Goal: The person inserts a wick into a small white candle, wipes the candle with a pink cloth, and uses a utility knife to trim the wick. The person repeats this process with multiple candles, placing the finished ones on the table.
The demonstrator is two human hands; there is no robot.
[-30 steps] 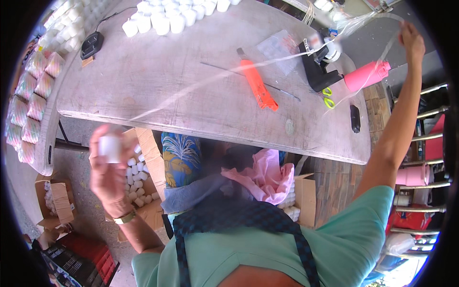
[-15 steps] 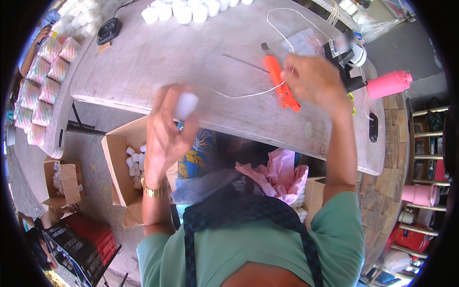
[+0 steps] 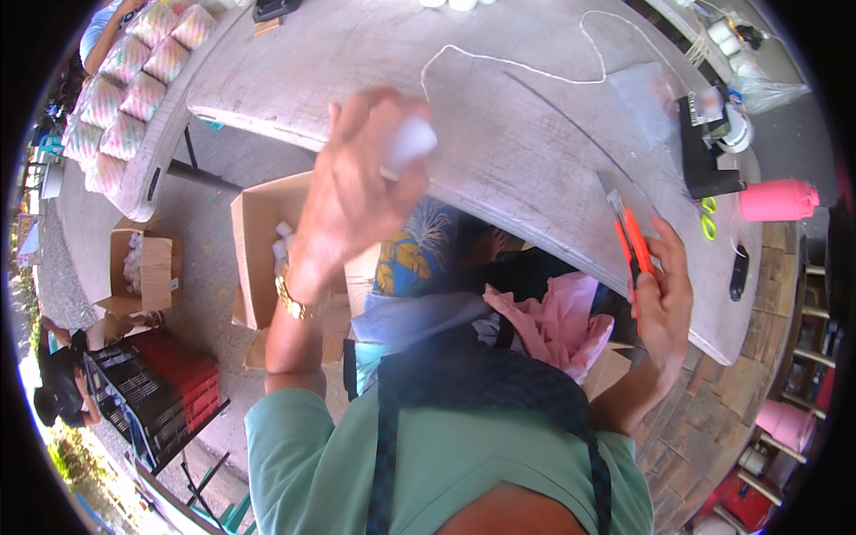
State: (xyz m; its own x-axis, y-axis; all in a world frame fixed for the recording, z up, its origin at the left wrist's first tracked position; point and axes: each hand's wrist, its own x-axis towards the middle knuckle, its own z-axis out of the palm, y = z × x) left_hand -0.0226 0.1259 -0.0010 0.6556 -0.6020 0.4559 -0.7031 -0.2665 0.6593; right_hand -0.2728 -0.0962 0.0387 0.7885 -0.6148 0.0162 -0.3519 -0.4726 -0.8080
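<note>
My left hand (image 3: 352,183), blurred by motion, is closed around a small white cylinder (image 3: 410,143) that looks like a candle, above the table's near edge. A white cord (image 3: 526,69) comes down to that hand and loops away over the grey table (image 3: 357,53). My right hand (image 3: 664,290) grips an orange utility knife (image 3: 635,236) over the near right part of the table. Its blade points up and away from me. A long thin dark rod (image 3: 580,129) lies on the table, one end near the knife and my right fingers.
Beyond the knife are green-handled scissors (image 3: 708,218), a pink bottle (image 3: 778,201) and a clear plastic bag (image 3: 642,102). Pastel-striped packs (image 3: 143,95) line the far left. Cardboard boxes (image 3: 259,259) with white cylinders stand below the table. Pink cloth (image 3: 557,321) lies near my lap.
My right hand has let go of the cord and picked up the utility knife from the table. My left hand has lifted the white cylinder up and to the right. The view has shifted.
</note>
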